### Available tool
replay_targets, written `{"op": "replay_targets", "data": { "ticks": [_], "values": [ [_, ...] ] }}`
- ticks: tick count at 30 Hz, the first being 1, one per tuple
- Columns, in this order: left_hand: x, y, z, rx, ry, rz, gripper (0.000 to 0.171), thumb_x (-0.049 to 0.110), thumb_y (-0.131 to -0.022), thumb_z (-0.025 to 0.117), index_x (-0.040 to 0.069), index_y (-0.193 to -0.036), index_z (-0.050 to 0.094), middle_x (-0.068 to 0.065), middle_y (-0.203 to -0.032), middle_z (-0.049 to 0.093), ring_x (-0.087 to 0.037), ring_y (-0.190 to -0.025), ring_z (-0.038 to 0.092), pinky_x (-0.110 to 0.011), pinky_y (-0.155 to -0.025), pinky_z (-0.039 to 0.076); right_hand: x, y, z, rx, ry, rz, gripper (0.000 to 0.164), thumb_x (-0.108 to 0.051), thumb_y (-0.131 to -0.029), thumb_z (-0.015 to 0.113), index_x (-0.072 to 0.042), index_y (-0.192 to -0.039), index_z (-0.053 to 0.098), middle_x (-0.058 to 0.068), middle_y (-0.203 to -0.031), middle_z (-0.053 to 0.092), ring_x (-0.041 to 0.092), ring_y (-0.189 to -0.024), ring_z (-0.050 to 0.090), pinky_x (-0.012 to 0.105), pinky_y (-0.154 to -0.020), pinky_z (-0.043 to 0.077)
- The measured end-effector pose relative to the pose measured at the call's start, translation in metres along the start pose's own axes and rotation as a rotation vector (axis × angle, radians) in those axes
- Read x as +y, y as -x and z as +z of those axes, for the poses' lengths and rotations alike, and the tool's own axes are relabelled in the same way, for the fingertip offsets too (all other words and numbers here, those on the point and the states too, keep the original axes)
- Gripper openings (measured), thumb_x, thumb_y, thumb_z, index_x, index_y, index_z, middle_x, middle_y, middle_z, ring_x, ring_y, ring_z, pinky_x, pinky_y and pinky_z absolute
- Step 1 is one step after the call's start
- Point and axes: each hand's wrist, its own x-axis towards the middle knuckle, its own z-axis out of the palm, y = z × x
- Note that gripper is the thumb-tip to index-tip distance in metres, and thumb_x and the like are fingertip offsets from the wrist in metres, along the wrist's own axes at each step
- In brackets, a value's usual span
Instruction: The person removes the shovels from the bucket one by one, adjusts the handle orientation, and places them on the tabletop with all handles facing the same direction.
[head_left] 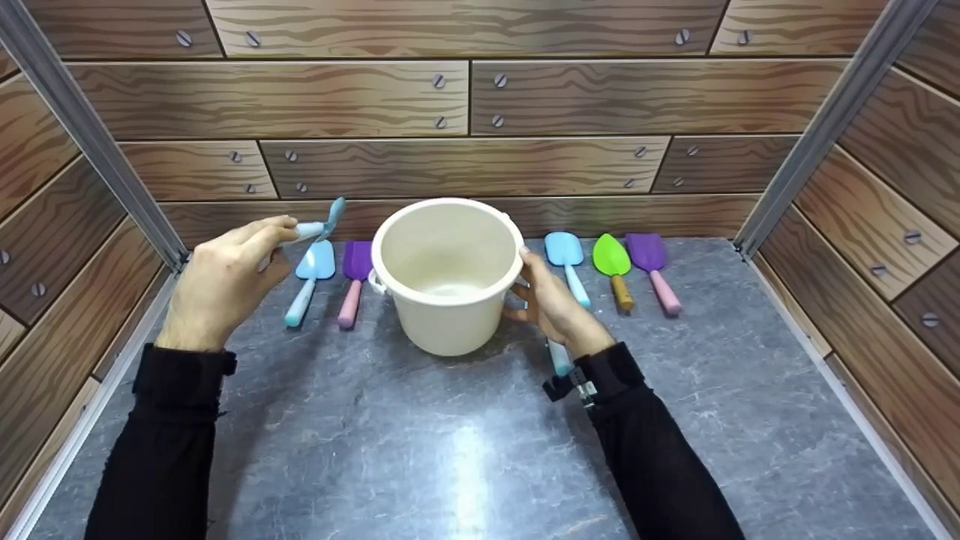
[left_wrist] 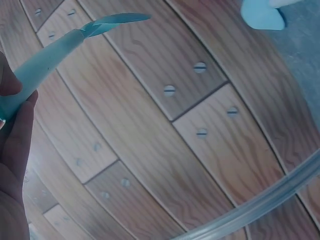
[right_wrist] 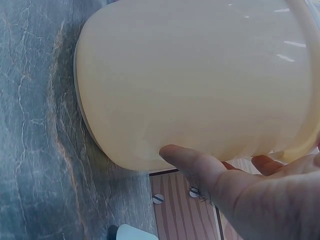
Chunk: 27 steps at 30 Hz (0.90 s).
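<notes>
My left hand pinches the pale blue handle of a toy shovel above the table; in the left wrist view, the shovel's blade points away from the fingers. A cream plastic bucket stands upright in the middle. My right hand rests against the bucket's right side, fingers spread along the outer wall and one fingertip right at the rim. In the right wrist view, one finger lies on the smooth wall. Below the left hand lies another blue shovel.
Purple shovel with pink handle lies left of the bucket. To the right lie a blue shovel, a green one and another purple one. Part of a blue handle shows under the right wrist. Wood-patterned walls enclose the grey table.
</notes>
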Motion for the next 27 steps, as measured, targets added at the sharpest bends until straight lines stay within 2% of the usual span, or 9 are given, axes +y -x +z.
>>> {"op": "replay_targets", "data": {
  "ticks": [10,21,27],
  "values": [
    [-0.022,0.024,0.006,-0.066,-0.008,-0.103,0.033,-0.016,-0.089,0.083,-0.002,-0.119,0.083,-0.015,-0.134,0.088,-0.041,-0.119,0.086,-0.052,-0.097,0.07,0.001,0.0,-0.001,-0.002,0.012,-0.01,0.072,-0.054,-0.126,0.022,-0.02,-0.189,0.023,0.01,-0.2,0.014,0.05,-0.185,0.011,0.081,-0.141,0.031],
    [-0.045,0.047,0.016,-0.087,-0.008,-0.22,0.03,-0.015,-0.091,0.081,-0.001,-0.118,0.081,-0.02,-0.129,0.088,-0.047,-0.114,0.086,-0.063,-0.092,0.07,0.001,-0.001,-0.001,0.008,0.003,-0.01,0.073,-0.053,-0.125,0.023,-0.019,-0.189,0.023,0.011,-0.2,0.015,0.051,-0.184,0.012,0.082,-0.14,0.031],
    [-0.056,0.057,0.019,-0.116,-0.01,-0.288,0.029,-0.013,-0.092,0.083,0.0,-0.119,0.081,-0.023,-0.128,0.087,-0.049,-0.11,0.085,-0.065,-0.091,0.068,0.002,0.0,-0.001,0.004,0.002,-0.012,0.073,-0.053,-0.125,0.022,-0.019,-0.189,0.022,0.01,-0.2,0.015,0.051,-0.184,0.012,0.082,-0.14,0.031]
  ]
}}
